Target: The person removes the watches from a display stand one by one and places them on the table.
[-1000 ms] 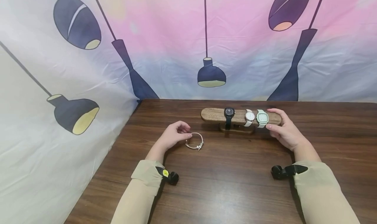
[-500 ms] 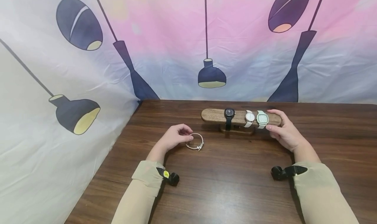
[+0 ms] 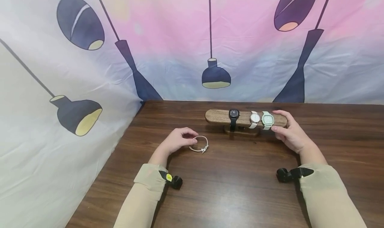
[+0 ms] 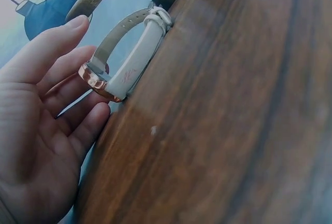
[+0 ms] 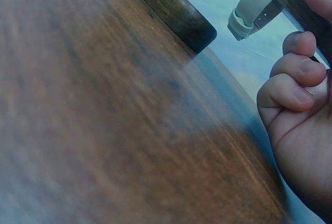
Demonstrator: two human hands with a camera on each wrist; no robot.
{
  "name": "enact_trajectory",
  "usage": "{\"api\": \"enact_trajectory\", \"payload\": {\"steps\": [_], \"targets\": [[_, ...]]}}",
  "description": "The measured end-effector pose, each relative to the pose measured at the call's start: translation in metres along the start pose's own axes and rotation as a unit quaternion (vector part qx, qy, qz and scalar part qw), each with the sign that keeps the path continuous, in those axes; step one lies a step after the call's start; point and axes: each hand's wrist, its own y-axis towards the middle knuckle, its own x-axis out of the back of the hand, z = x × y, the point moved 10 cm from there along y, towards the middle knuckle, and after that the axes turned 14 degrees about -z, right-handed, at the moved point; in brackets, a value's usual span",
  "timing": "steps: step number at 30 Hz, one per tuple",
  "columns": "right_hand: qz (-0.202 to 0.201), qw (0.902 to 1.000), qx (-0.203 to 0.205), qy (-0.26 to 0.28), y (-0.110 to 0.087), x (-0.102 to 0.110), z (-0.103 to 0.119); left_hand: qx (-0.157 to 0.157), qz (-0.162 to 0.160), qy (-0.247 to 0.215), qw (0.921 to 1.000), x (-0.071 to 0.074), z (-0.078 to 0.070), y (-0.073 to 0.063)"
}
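The loose watch [image 4: 136, 58] is found just beside the left hand [image 3: 178, 139], to the near left of the bar [image 3: 219, 117]. Its strap is closed into a loop and seems to be stood on edge (whether its weight is borne wholly by the table [image 3: 228, 191] cannot be told). The case [image 4: 96, 81] is met by loosely curved fingers, while the thumb appears to be held clear, so nothing looks pinched. The case is turned toward the palm, presumably so that most of the strap is left uncovered.

By the right hand [image 3: 291, 134] the bar's end is gripped, thumb on the near edge, index finger along the far edge, the other fingers folded below. That end was likely chosen because the bar can be steadied there without a dial being hidden.

The bar is raised by a base [image 3: 244, 132], probably so that straps can be passed round it. The black watch [image 3: 234, 114] is set apart; the white watch [image 3: 254, 117] and green watch [image 3: 268, 120] are placed side by side, dials up, seemingly for display.
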Motion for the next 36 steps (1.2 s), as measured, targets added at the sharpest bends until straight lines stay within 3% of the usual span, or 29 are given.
{"api": "enact_trajectory", "payload": {"steps": [5,12,27,36], "targets": [[0.001,1.0,0.0,0.002,0.0,0.001,0.001,-0.003,0.026,0.019,0.9995,-0.003,-0.003,-0.002],[0.0,1.0,0.003,0.002,0.0,0.0,0.002,-0.009,0.087,0.019,0.9959,-0.009,-0.01,-0.01],[0.0,1.0,0.004,0.003,-0.001,0.0,0.002,0.0,0.103,0.075,0.9918,-0.012,-0.007,-0.017],[-0.004,1.0,0.001,-0.002,-0.001,0.002,-0.001,-0.023,0.132,0.114,0.9844,-0.018,-0.011,-0.018]]}}
